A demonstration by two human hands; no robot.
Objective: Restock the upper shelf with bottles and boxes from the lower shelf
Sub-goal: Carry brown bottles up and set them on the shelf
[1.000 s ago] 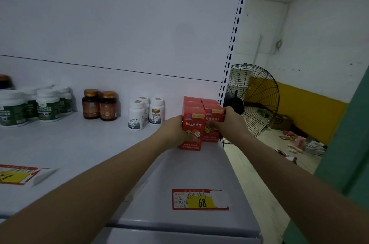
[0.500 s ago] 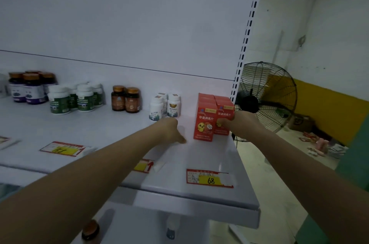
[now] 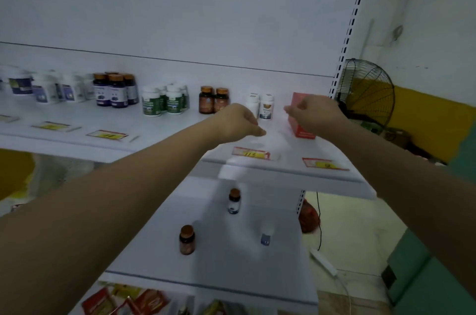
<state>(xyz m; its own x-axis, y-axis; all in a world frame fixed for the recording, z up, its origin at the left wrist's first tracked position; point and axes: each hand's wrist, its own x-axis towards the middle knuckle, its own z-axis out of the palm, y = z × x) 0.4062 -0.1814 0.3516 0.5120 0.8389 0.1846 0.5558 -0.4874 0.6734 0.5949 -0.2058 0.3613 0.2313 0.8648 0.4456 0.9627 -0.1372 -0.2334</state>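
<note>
Black wire fan [image 3: 368,98] by yellow-banded wall [image 3: 432,119], red bag [image 3: 309,216] on floor [image 3: 355,232]

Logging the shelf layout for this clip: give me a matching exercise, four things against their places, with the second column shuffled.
Things:
1 red box
2 green-label bottles
3 lone amber bottle
4 fan

Places:
A on the lower shelf
B right of the shelf upright
C upper shelf, right end
D upper shelf, left of the amber bottle pair

Pairs: 1-C, 2-D, 3-A, 4-B
</note>
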